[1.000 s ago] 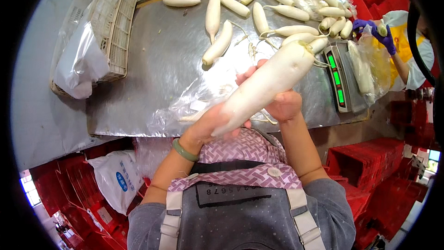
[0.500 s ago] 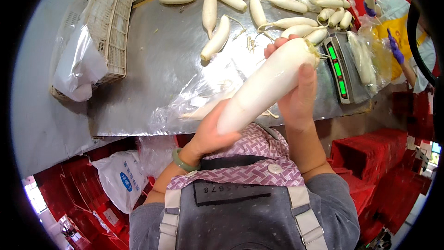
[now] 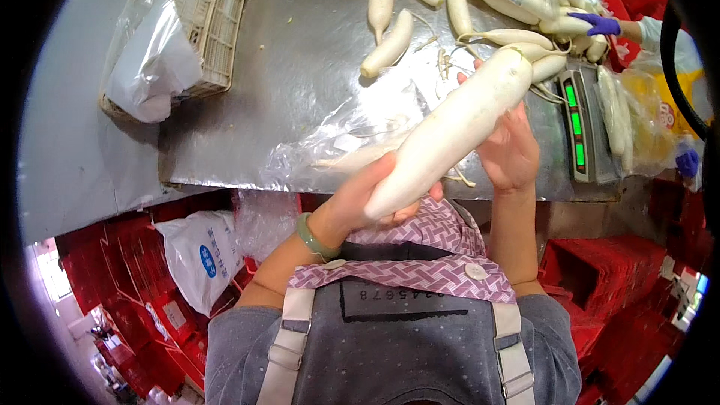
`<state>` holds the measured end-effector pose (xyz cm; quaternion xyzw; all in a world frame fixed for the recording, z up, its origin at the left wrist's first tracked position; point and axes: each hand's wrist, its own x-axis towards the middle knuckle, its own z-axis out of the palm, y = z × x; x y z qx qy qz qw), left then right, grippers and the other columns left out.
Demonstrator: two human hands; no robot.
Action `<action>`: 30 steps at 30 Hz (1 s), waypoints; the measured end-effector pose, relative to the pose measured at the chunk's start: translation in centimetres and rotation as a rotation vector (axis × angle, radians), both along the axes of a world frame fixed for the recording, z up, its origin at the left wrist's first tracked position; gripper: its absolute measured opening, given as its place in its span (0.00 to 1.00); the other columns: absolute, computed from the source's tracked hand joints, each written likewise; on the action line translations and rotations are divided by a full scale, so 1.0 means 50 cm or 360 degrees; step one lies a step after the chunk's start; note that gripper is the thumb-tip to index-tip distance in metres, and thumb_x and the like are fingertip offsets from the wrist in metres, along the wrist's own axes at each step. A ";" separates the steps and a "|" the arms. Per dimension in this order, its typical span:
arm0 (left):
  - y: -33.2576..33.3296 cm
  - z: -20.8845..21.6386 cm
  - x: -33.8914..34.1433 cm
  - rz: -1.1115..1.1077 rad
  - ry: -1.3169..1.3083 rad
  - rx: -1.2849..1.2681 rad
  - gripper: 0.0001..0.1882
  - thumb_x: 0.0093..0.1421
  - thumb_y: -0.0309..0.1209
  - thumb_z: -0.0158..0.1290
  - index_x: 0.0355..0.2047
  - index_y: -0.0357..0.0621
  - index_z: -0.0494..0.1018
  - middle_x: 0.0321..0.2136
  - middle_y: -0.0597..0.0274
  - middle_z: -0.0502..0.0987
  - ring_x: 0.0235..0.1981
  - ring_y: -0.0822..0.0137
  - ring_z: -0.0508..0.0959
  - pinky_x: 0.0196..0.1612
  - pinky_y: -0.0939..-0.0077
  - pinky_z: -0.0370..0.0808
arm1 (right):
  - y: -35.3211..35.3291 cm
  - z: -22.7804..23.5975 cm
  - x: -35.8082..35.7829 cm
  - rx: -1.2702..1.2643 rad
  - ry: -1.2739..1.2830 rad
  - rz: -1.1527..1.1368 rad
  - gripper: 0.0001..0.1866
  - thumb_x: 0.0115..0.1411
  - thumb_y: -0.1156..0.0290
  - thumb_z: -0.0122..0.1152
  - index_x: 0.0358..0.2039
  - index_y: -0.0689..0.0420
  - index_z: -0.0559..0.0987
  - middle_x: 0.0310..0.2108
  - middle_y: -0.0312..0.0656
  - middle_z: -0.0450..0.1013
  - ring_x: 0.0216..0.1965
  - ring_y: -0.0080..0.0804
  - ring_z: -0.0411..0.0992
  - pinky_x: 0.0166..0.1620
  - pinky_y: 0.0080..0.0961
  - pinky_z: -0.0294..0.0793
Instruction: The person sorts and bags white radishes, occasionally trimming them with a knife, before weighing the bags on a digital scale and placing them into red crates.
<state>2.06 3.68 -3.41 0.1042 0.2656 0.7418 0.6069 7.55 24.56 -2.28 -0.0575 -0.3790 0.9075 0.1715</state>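
A large white radish point(image 3: 457, 131) is held slantwise in front of me, its leaf end up to the right. My left hand point(image 3: 367, 199) is closed round its lower end. My right hand point(image 3: 510, 146) cradles the upper part from beneath, fingertips showing past the far side; the radish hides most of those fingers. Below it on the metal table point(image 3: 225, 131) lie a clear plastic bag point(image 3: 322, 135) and a thinner radish point(image 3: 360, 156). Just right of my right hand stands a scale point(image 3: 586, 131) with green lit displays.
Several radishes point(image 3: 390, 45) lie across the table's far side. A cream plastic crate point(image 3: 217, 37) with plastic sheets stands at the left. Bagged radishes point(image 3: 615, 116) lie beyond the scale. A co-worker's purple-gloved hand point(image 3: 596, 24) touches the far-right pile. Red crates point(image 3: 600, 277) stand below the table.
My right thumb has come off the radish's upper side, and the radish has turned slightly. The view has shifted. The co-worker's gloved hand has come down to the pile.
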 end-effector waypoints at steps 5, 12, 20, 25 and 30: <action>0.009 -0.011 0.005 -0.0086 0.0086 -0.0131 0.31 0.69 0.51 0.33 0.60 0.36 0.56 0.39 0.47 0.74 0.19 0.71 0.69 0.20 0.81 0.66 | 0.008 -0.057 0.013 -0.0160 -0.0265 -0.0032 0.30 0.64 0.68 0.51 0.63 0.62 0.54 0.58 0.50 0.61 0.60 0.44 0.61 0.61 0.44 0.63; 0.032 0.000 -0.006 0.0438 0.2607 -0.0892 0.42 0.44 0.41 0.67 0.57 0.42 0.63 0.40 0.54 0.75 0.38 0.59 0.77 0.41 0.67 0.75 | -0.025 -0.083 0.029 -0.0649 -0.0355 -0.0047 0.31 0.65 0.64 0.52 0.63 0.61 0.53 0.60 0.52 0.60 0.61 0.48 0.60 0.63 0.49 0.60; 0.012 -0.041 -0.004 0.0106 0.2055 -0.0689 0.32 0.50 0.35 0.65 0.53 0.38 0.67 0.39 0.57 0.77 0.35 0.70 0.77 0.37 0.77 0.75 | -0.017 -0.066 0.048 -0.0617 0.0079 -0.0175 0.33 0.57 0.71 0.59 0.61 0.60 0.57 0.57 0.46 0.63 0.61 0.46 0.60 0.66 0.49 0.55; -0.005 -0.033 0.016 -0.0183 0.1024 -0.0776 0.15 0.62 0.28 0.52 0.48 0.35 0.72 0.27 0.65 0.78 0.23 0.81 0.73 0.26 0.87 0.69 | 0.011 -0.075 0.035 -0.0752 0.0227 -0.0210 0.30 0.59 0.66 0.58 0.59 0.61 0.60 0.55 0.46 0.65 0.59 0.43 0.62 0.65 0.48 0.56; -0.013 -0.029 0.013 -0.0009 0.1440 -0.0810 0.10 0.64 0.27 0.49 0.41 0.35 0.76 0.22 0.68 0.77 0.19 0.83 0.69 0.22 0.88 0.65 | 0.021 -0.100 0.033 -0.0951 -0.0003 -0.0222 0.26 0.61 0.65 0.57 0.56 0.63 0.63 0.53 0.47 0.67 0.57 0.41 0.65 0.65 0.47 0.57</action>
